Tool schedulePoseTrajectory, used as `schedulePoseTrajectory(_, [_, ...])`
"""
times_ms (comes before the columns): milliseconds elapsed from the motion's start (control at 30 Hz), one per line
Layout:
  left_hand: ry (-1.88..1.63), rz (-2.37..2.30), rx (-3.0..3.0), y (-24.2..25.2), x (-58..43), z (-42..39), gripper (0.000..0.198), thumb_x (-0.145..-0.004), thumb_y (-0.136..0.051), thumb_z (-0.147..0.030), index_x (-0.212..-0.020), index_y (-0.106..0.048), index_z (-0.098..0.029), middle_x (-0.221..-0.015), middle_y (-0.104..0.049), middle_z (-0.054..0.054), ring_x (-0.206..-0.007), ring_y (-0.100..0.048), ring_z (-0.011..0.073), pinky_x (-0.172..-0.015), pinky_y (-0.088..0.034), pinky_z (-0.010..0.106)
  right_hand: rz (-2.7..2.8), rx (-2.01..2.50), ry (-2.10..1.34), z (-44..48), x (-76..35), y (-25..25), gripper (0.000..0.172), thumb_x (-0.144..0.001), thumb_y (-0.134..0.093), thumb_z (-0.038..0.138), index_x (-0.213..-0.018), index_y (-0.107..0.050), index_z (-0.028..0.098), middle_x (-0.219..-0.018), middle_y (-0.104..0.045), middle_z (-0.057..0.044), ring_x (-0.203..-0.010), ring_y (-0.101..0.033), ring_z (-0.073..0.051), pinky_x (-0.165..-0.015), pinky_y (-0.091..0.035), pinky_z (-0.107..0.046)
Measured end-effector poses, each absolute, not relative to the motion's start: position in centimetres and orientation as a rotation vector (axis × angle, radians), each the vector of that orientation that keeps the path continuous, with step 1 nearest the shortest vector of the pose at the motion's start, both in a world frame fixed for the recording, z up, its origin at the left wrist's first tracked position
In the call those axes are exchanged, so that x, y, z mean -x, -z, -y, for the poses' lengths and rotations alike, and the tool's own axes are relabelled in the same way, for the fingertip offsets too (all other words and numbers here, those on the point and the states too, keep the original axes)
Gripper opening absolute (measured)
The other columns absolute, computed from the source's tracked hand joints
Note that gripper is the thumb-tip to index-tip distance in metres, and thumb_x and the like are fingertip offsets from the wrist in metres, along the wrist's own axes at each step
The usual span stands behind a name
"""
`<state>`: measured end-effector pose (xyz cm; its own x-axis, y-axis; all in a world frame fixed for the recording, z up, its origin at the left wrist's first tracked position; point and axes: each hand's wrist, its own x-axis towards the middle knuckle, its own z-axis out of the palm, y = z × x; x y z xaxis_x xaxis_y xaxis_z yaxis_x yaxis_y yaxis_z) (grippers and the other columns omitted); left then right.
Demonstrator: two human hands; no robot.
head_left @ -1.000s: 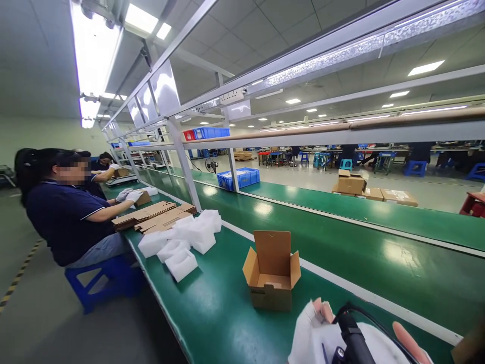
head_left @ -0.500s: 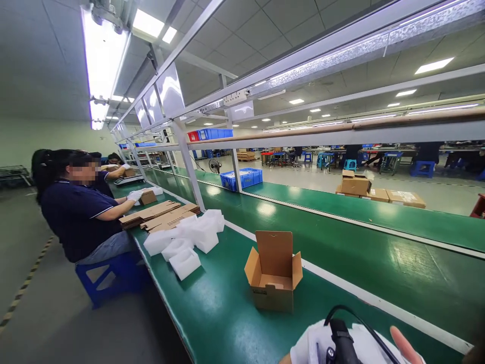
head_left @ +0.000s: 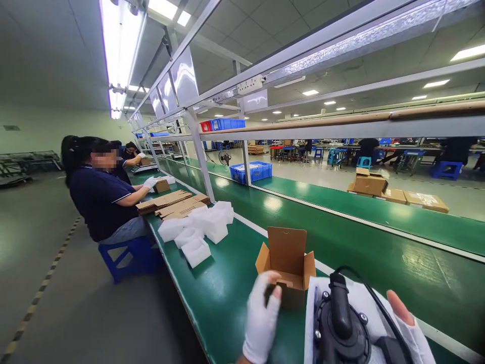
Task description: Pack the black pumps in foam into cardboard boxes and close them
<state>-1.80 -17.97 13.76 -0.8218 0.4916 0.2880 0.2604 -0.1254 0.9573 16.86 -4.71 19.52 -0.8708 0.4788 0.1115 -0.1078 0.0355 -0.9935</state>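
Note:
An open brown cardboard box (head_left: 287,247) stands on the green bench, its lid raised and side flaps spread. My left hand (head_left: 261,318), in a white glove with bare fingertips, is at the box's front left edge, thumb and fingers apart and nothing held. Whether it touches the box I cannot tell. My right hand (head_left: 411,326), gloved likewise, grips the right side of a white foam block (head_left: 373,293). Set in that foam is a black pump (head_left: 343,323) with an upright spout, screws and a black cable. The lower part of the block is cut off by the frame.
Several white foam pieces (head_left: 197,250) lie left of the box, before flat cardboard stacks (head_left: 182,206). A co-worker (head_left: 102,192) sits at the left, gloved hands on a small box (head_left: 162,186). A blue crate (head_left: 252,172) stands beyond the shelf post (head_left: 200,156).
My left hand has left the foam block and moved left to the cardboard box. The foam block with the pump has come up further into view in my right hand.

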Motion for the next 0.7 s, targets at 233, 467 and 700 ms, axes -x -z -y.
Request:
schedulePoseTrajectory(233, [-1.687,-2.478,-0.796,-11.3,10.6,16.5,0.057,-0.079,-0.055,-0.029,-0.130,-0.051,-0.005,-0.129,-0.060,0.021,-0.119,-0.058,0.0301,-0.100,-0.046,0.038,1.998,0.070,-1.112,6.0,-10.9,-22.5,0.090,-0.071,-0.069,0.036,-0.146,-0.021,0.034,-0.145,-0.039,-0.010,-0.127,-0.045,-0.042,-0.106,-0.033,-0.067])
schedulePoseTrajectory(467, [-1.401,-2.463,-0.924,-10.8,9.7,16.5,0.034,-0.088,-0.042,-0.027,-0.098,-0.071,-0.013,-0.094,-0.075,0.014,-0.090,-0.068,0.0276,-0.076,-0.050,0.033,2.281,-0.195,-0.392,2.9,-4.3,-21.8,0.093,-0.054,-0.057,0.017,-0.142,-0.028,0.018,-0.138,-0.039,-0.017,-0.130,-0.040,-0.035,-0.105,-0.040,-0.051])
schedulePoseTrajectory(700, [-1.262,-2.494,-1.033,-10.7,8.6,17.6,0.037,-0.090,-0.035,-0.033,-0.095,-0.068,-0.017,-0.090,-0.074,0.012,-0.082,-0.067,0.0247,-0.071,-0.048,0.031,2.787,-0.022,-0.270,1.1,-3.4,-19.4,0.073,-0.056,-0.068,0.029,-0.124,-0.048,0.015,-0.125,-0.051,-0.016,-0.105,-0.054,-0.031,-0.090,-0.047,-0.046])
